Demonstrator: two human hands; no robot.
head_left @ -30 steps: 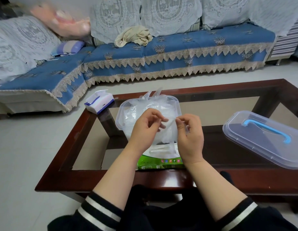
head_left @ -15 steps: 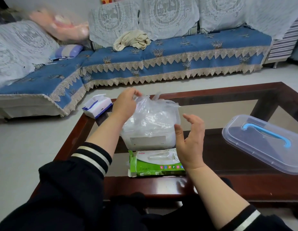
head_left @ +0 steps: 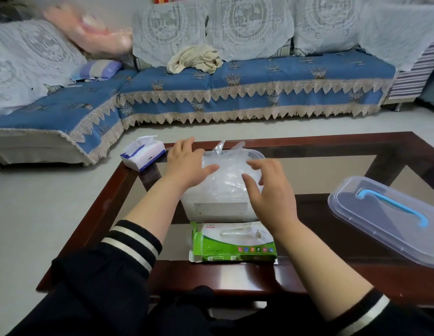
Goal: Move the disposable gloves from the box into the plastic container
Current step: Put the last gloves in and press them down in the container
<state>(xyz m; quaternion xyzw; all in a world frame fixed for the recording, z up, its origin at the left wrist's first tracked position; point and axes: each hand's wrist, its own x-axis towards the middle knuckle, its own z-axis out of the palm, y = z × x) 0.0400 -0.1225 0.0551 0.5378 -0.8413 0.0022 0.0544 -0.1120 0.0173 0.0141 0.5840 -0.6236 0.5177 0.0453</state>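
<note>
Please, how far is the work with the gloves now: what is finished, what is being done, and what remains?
Done: a heap of clear gloves fills the plastic container. In hand: the left hand and right hand, both open, press on the heap. Left: one glove seems to show at the opening of the green box; the lid lies apart on the table.

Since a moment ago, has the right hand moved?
Yes. The right hand went forward from above the green glove box onto the gloves in the container.
</note>
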